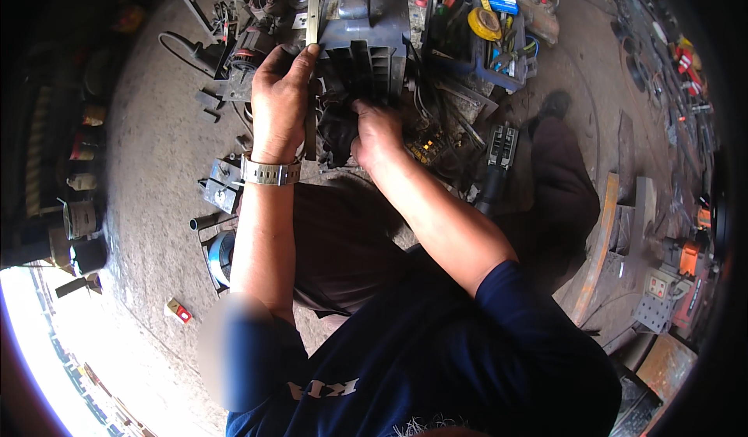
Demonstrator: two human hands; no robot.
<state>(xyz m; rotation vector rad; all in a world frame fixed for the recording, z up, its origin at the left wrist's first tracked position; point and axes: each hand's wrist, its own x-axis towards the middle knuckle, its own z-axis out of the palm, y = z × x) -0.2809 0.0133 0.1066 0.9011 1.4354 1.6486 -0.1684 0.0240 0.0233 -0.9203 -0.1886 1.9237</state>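
My left hand (282, 98), with a metal-band watch on the wrist, is closed on a long flat metal strip (313, 12). Its thumb presses the strip beside a grey-blue housing (365, 28) with dark slots in its near end. The strip stands along the housing's left side and its lower end passes my wrist. My right hand (379, 134) is curled just below the slotted end, next to a dark, bulky part (336, 133). Its fingertips are in shadow and partly hidden, so what they grip cannot be made out.
To the right sits a blue tool tray (499, 78) with a yellow tape measure (485, 24) over it. A power tool with a ridged grey head (502, 147) lies nearer. Cables and metal pieces crowd the left. A small red-and-white box (178, 311) lies on the floor.
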